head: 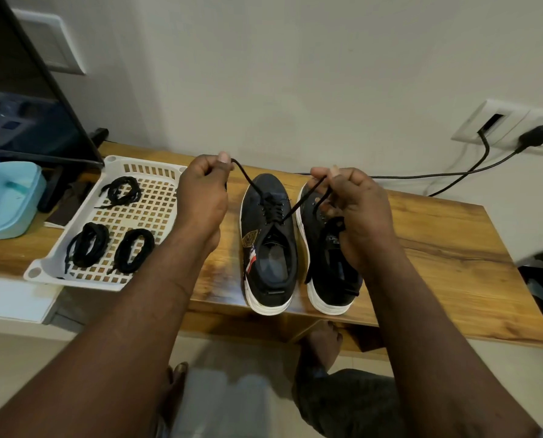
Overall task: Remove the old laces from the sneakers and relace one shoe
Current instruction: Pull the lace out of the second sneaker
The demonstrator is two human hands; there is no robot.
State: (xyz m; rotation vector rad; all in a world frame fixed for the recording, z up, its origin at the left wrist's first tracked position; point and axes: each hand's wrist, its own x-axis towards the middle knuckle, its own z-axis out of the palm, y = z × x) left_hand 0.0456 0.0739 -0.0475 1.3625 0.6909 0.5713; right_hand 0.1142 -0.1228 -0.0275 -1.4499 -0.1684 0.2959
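black lace (248,181) runs from left sneaker (268,248) up to both your hands; left hand (202,194) pinches one end, right hand (357,207) other; sneaker sits on bench (437,245) below and between them, toe toward wall, heel toward you; hands about equally near

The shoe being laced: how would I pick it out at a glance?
On the wooden table, look right of the white tray. The shoe stands next to it. Unlike the other shoe, it has a gold badge and a lace running up to the left hand and right hand.
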